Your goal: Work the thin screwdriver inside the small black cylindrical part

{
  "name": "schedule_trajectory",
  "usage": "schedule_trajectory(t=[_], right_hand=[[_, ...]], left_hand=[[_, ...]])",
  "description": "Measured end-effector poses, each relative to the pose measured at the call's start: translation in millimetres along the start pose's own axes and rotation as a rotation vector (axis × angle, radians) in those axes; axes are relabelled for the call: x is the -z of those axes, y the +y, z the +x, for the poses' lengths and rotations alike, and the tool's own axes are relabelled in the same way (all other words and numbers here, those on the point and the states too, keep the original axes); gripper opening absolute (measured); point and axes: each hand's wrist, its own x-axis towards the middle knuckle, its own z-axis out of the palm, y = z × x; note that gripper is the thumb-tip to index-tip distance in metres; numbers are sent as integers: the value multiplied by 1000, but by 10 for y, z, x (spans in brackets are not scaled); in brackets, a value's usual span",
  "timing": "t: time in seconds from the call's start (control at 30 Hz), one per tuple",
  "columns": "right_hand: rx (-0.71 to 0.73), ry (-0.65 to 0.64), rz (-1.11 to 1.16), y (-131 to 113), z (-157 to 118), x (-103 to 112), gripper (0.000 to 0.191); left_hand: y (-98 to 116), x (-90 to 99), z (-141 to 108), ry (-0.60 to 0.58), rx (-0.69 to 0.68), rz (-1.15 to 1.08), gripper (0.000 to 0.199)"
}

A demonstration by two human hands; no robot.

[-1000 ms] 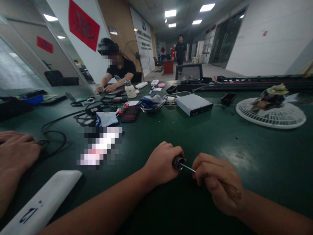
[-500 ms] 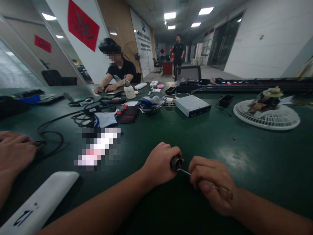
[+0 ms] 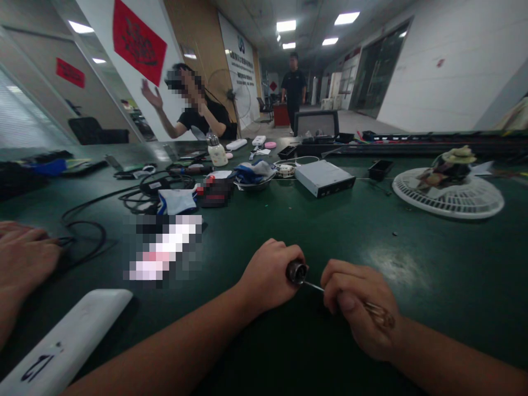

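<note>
My left hand (image 3: 268,274) is wrapped round a small dark cylindrical part (image 3: 296,271), its hollow round end turned toward my right hand. Most of that part is hidden inside my fist. In my right hand (image 3: 358,300) is a screwdriver (image 3: 380,315) with a clear amber handle, gripped by curled fingers. Its thin metal shaft points left, and the tip meets the lower rim of the cylinder's open end. Whether the tip sits inside or only against the rim, I cannot tell. Both hands are just above the green table (image 3: 330,231).
Another person's hand (image 3: 28,256) rests at the left edge near a black cable (image 3: 88,224). A white long case (image 3: 70,341) lies beside my left forearm. Farther back are a metal drive box (image 3: 324,177), a white fan grille (image 3: 447,192) and a bottle (image 3: 216,151). A person sits opposite.
My right hand and the screwdriver have shifted slightly, the handle turning a little. My left hand stays put. The person opposite has raised both hands toward the head; the standing person has moved.
</note>
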Motion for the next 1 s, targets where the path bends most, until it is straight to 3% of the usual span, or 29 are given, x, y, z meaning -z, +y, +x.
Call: schedule_trajectory(t=[0.13, 0.3, 0.47, 0.63, 0.83, 1.0], right_hand=[[-44, 91, -38, 2, -6, -1, 38], [-4, -27, 36, 15, -3, -9, 40], [-47, 80, -14, 22, 5, -10, 39], [-8, -47, 17, 12, -9, -1, 37], [-38, 92, -39, -2, -8, 5, 39], [-6, -51, 21, 22, 13, 7, 42]], left_hand=[[-1, -3, 3, 1, 13, 13, 6], [-6, -9, 1, 6, 7, 16, 6], [2, 7, 4, -26, 1, 4, 7], [11, 13, 5, -16, -2, 23, 8], [-11, -5, 4, -23, -7, 12, 7], [-12, -11, 3, -22, -7, 16, 5]])
